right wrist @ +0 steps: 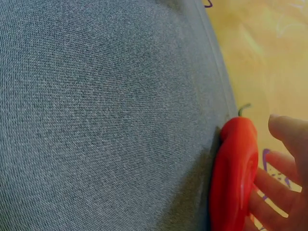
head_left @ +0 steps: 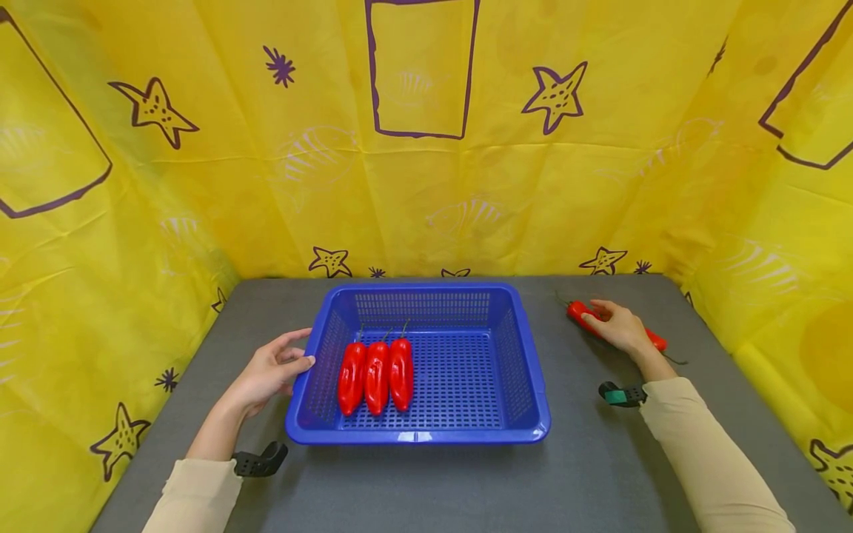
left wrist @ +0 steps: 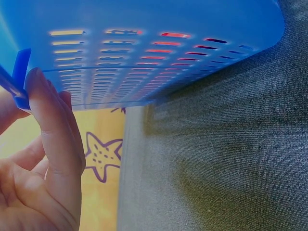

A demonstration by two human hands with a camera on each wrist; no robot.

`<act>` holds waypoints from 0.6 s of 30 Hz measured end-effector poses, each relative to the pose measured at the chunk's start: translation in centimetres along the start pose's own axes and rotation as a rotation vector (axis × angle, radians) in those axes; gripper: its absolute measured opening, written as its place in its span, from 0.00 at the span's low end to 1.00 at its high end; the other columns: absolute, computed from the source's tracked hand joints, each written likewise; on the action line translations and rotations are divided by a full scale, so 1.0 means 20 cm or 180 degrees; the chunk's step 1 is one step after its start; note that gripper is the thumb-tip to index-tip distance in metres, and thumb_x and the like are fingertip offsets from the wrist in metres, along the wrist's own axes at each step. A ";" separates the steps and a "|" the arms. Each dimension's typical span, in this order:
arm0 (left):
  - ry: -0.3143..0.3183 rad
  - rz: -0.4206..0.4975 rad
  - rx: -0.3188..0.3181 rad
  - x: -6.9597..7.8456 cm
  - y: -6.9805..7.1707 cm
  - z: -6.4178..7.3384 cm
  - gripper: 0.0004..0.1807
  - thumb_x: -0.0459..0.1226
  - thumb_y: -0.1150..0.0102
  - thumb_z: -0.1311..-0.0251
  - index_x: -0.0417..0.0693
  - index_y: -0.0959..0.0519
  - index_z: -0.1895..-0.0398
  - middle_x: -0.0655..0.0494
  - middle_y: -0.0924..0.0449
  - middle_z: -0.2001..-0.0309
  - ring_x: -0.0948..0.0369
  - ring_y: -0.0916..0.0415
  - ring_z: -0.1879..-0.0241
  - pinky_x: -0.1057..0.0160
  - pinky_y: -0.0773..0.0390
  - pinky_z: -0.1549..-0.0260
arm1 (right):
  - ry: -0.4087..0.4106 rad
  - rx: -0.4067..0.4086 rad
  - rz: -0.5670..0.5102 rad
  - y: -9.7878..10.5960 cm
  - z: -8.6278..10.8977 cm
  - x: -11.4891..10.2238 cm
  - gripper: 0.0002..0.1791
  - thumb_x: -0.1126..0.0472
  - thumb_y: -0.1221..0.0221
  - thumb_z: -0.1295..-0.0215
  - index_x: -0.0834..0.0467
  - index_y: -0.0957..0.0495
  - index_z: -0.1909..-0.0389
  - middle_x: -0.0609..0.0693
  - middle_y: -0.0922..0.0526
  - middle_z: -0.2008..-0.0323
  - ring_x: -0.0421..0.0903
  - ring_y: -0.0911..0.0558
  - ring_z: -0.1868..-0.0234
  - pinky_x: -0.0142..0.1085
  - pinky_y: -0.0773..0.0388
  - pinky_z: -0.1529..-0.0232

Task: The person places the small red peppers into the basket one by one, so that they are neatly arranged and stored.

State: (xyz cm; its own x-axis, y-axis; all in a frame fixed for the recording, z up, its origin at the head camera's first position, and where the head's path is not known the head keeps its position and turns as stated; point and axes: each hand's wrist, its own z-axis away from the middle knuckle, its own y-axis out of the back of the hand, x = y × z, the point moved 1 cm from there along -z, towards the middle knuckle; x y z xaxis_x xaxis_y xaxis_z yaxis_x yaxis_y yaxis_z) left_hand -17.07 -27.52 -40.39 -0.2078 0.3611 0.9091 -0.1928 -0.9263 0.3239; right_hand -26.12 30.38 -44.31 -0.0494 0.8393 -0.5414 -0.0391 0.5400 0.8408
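- Left hand (head_left: 269, 372): fingers pinch basket (head_left: 473, 437) rim; three peppers (head_left: 376, 377) inside, right of them.
- Right hand (head_left: 625, 329): fingers wide alongside pepper (right wrist: 233, 175), thumb off it.
- Step: likely picking up; next calls for closing fingers round it.
- Fingers hide the middle; red end (head_left: 656, 340) beyond them maybe another, can't tell.

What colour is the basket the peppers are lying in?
The basket is deep blue, shown best in the head view.
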 end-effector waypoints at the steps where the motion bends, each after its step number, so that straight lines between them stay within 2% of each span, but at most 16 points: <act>1: 0.0001 -0.0003 0.0000 0.00 0.00 0.00 0.36 0.41 0.42 0.40 0.48 0.46 0.31 0.39 0.27 0.57 0.54 0.21 0.68 0.53 0.18 0.70 | -0.0007 -0.0005 -0.0006 0.00 0.00 0.00 0.33 0.46 0.50 0.34 0.68 0.36 0.39 0.72 0.29 0.46 0.66 0.29 0.46 0.59 0.36 0.46; 7: 0.0005 0.0015 -0.0003 0.00 0.00 0.00 0.36 0.41 0.43 0.40 0.48 0.47 0.31 0.39 0.27 0.56 0.54 0.21 0.67 0.52 0.18 0.70 | -0.0028 0.0024 -0.0041 -0.03 -0.01 0.01 0.32 0.46 0.50 0.35 0.67 0.35 0.40 0.71 0.29 0.46 0.65 0.29 0.46 0.58 0.35 0.46; 18: 0.0009 0.0053 0.0000 -0.01 0.00 0.00 0.35 0.40 0.43 0.40 0.49 0.46 0.31 0.40 0.26 0.57 0.53 0.21 0.67 0.51 0.18 0.70 | -0.0072 0.0074 0.0070 -0.07 -0.02 0.04 0.30 0.48 0.49 0.35 0.69 0.34 0.42 0.71 0.26 0.51 0.65 0.27 0.51 0.57 0.33 0.49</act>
State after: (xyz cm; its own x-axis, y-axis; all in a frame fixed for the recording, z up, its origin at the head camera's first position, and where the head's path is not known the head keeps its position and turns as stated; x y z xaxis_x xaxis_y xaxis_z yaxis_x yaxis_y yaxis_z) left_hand -17.06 -27.51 -40.51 -0.2136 0.3460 0.9136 -0.1892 -0.9321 0.3088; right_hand -26.44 30.32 -46.02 -0.0273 0.8521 -0.5227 -0.0149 0.5224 0.8525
